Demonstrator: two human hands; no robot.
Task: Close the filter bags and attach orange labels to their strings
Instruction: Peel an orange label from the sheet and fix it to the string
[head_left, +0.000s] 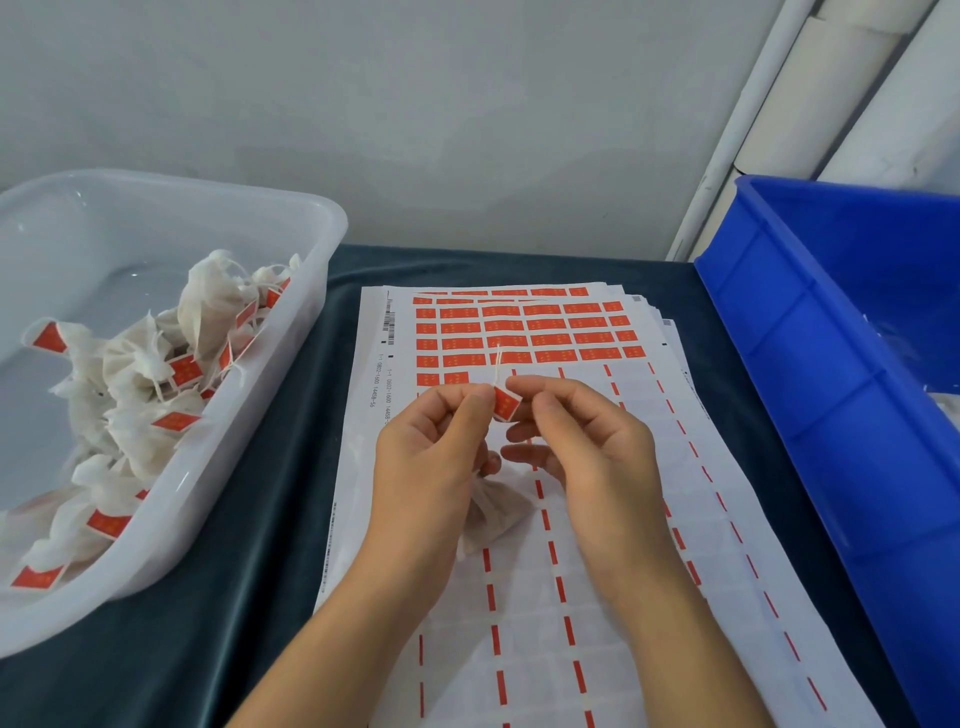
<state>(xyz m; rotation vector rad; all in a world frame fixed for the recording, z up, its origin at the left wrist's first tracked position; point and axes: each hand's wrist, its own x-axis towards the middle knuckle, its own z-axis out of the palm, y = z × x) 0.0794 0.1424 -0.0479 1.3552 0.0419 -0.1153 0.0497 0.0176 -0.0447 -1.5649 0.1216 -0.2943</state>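
- Orange label (506, 404) sits pinched between the fingertips of both hands, folded around the white string (497, 364), whose loose end pokes up just above it.
- Left hand (431, 457) grips the string and label edge with thumb and forefinger; its lower fingers seem to hold the filter bag (493, 512), which hangs below, neck gathered shut.
- Right hand (582, 441) pinches the label's other side, fingers curled.
- Step in hand, as I judge it: pressing the sticker closed on the string. Next move likely calls for a firm squeeze, then dropping the bag with the finished ones.
- One bag in hand; the clear tub (322, 223) on the left holds a heap of labelled bags (156, 374), too tangled to count, roughly ten labels showing.
- Sticker sheets (545, 332) lie stacked beneath, several deep; five full rows remain on top.
- One blue crate (810, 364) stands right.
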